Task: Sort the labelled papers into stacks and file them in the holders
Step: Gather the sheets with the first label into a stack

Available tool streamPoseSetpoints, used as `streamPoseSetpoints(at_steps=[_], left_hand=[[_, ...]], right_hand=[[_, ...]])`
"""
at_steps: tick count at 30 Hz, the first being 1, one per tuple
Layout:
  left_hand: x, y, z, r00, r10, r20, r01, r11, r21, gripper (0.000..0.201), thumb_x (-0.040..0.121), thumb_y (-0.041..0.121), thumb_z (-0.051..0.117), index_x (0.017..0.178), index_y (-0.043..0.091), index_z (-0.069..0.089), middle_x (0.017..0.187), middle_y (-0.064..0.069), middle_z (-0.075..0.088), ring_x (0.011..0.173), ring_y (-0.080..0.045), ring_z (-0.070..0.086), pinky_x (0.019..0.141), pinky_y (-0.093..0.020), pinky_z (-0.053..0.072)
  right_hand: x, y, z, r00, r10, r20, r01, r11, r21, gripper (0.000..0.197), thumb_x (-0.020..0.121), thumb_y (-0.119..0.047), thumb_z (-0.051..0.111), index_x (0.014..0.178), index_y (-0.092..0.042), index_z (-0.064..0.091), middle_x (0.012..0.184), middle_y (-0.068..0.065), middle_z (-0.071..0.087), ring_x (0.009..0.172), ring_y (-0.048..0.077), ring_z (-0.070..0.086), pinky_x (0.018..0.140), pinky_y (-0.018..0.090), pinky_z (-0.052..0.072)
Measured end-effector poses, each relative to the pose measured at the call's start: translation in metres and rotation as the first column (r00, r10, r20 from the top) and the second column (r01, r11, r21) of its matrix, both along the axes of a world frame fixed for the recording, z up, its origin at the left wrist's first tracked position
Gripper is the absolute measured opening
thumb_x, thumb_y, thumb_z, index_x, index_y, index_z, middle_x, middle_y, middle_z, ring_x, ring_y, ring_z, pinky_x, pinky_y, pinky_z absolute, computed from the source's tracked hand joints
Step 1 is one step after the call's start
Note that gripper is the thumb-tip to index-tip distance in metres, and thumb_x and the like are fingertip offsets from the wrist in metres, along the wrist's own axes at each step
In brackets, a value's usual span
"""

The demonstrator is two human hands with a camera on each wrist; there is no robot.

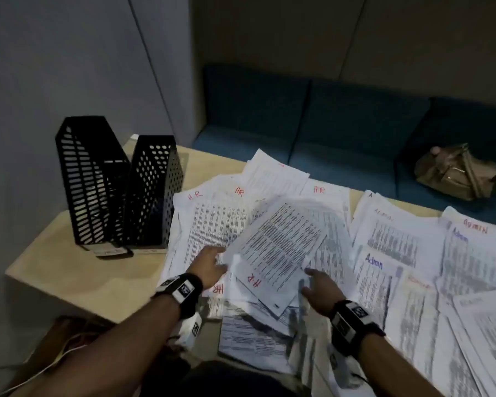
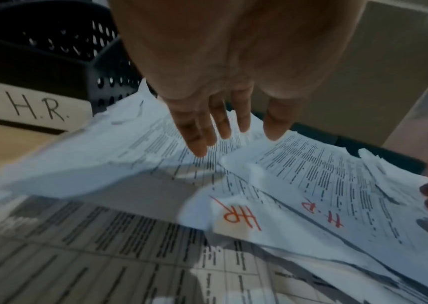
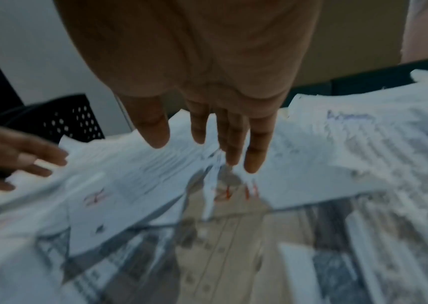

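Observation:
Printed sheets marked HR in red [image 1: 272, 247] lie in a loose heap at the middle of the table. Sheets marked Admin [image 1: 398, 245] spread to the right. My left hand [image 1: 209, 265] hovers with straight fingers at the left edge of the top HR sheet [image 2: 311, 181], holding nothing. My right hand [image 1: 315, 287] hovers open at that sheet's near right corner, fingers [image 3: 254, 152] extended above the paper. Two black perforated holders [image 1: 118, 184] stand at the table's far left; one carries a white H.R. label [image 2: 38, 107].
A wooden table [image 1: 69, 267] bears everything. Behind it runs a dark blue bench [image 1: 341, 124] with a tan bag [image 1: 455, 173] on it. A grey wall is close behind the holders. More printed sheets [image 1: 255, 339] hang over the near edge.

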State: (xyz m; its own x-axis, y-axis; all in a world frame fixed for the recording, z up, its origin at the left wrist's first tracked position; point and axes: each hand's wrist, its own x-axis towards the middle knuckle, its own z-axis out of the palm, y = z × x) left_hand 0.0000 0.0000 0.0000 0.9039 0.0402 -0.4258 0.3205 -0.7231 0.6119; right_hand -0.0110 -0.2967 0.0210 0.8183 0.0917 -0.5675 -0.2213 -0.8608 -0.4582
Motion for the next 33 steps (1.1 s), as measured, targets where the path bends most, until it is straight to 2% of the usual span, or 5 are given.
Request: streamPoseSetpoints(at_steps=[8, 17, 22, 27, 33], left_hand=[[0.017, -0.013, -0.024, 0.983, 0.167, -0.079, -0.156, 0.98, 0.124, 0.03, 0.087, 0.021, 0.066, 0.113, 0.006, 0.061, 0.117, -0.012, 0.065, 0.104, -0.028, 0.061, 0.086, -0.028, 0.047], [0.033, -0.035, 0.019, 0.901, -0.388, 0.194, 0.401, 0.916, -0.031, 0.013, 0.095, 0.015, 0.054, 0.094, 0.026, 0.059, 0.099, 0.011, 0.058, 0.089, -0.01, 0.058, 0.079, -0.021, 0.046], [0.035, -0.038, 0.022, 0.996, 0.084, 0.043, -0.063, 0.93, -0.361, 0.038, 0.09, 0.023, 0.065, 0.123, 0.032, 0.05, 0.107, 0.014, 0.059, 0.092, -0.013, 0.062, 0.073, -0.027, 0.052], [0.011, -0.034, 0.007, 0.973, -0.075, -0.22, -0.027, 0.904, -0.427, 0.021, 0.086, 0.02, 0.069, 0.106, 0.022, 0.062, 0.103, 0.008, 0.064, 0.082, -0.014, 0.065, 0.068, -0.027, 0.056], [0.014, 0.014, -0.016, 0.951, 0.301, 0.069, -0.306, 0.948, 0.09, 0.062, 0.081, 0.024, 0.073, 0.136, 0.025, 0.045, 0.146, -0.002, 0.034, 0.126, -0.022, 0.044, 0.104, -0.038, 0.043]], right_hand=[[-0.019, 0.034, -0.01, 0.925, 0.325, -0.196, -0.356, 0.923, -0.147, 0.038, 0.091, -0.034, 0.04, 0.126, -0.027, 0.055, 0.134, 0.006, 0.054, 0.117, 0.024, 0.055, 0.094, 0.032, 0.045], [0.044, 0.033, 0.025, 0.841, 0.511, 0.179, -0.445, 0.84, -0.31, 0.08, 0.08, -0.052, 0.065, 0.146, -0.031, 0.025, 0.149, -0.002, 0.038, 0.137, 0.021, 0.036, 0.114, 0.042, 0.027], [0.054, 0.019, 0.001, 0.985, 0.04, 0.166, -0.032, 0.998, -0.047, 0.011, 0.085, -0.022, 0.061, 0.093, -0.028, 0.065, 0.087, -0.003, 0.068, 0.078, 0.02, 0.062, 0.068, 0.026, 0.047], [0.047, -0.02, -0.016, 0.896, -0.443, 0.017, 0.433, 0.883, 0.183, 0.023, 0.088, -0.033, 0.064, 0.073, -0.021, 0.052, 0.067, 0.0, 0.059, 0.064, 0.022, 0.056, 0.062, 0.028, 0.045], [0.039, -0.026, -0.033, 0.855, -0.517, 0.05, 0.5, 0.846, 0.185, 0.023, 0.087, -0.034, 0.065, 0.083, -0.013, 0.056, 0.067, 0.002, 0.06, 0.065, 0.023, 0.057, 0.056, 0.023, 0.04]])
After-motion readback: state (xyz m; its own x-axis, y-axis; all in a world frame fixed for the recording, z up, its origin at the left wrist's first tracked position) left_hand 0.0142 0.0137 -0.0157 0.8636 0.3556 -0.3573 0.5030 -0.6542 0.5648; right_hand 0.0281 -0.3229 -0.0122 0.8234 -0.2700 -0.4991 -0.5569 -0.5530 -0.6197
